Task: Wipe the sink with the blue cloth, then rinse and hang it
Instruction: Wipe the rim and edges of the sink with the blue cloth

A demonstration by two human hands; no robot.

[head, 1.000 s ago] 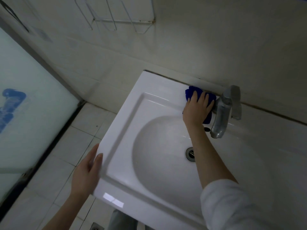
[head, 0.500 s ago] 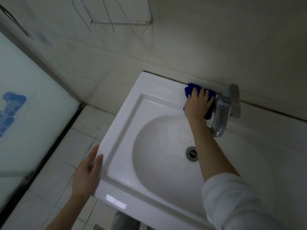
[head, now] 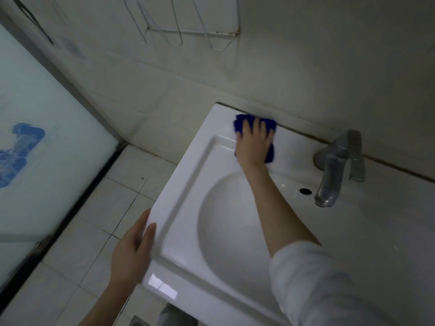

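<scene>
A white ceramic sink (head: 188, 184) is fixed against the tiled wall. My right hand (head: 254, 142) lies flat on the blue cloth (head: 241, 122) and presses it onto the sink's back ledge near the far left corner, well left of the tap. Most of the cloth is hidden under my palm. My left hand (head: 134, 250) rests against the sink's front left edge, fingers laid along the rim. The drain is hidden behind my right forearm.
A chrome tap (head: 336, 165) stands on the back ledge at the right, with the overflow hole (head: 305, 191) beside its spout. A wire rack (head: 183, 31) hangs on the wall above. A frosted glass door (head: 35, 149) stands left, over floor tiles (head: 94, 208).
My right hand has slid the blue cloth leftward along the back ledge, away from the tap towards the far left corner. My left hand stays on the front left edge.
</scene>
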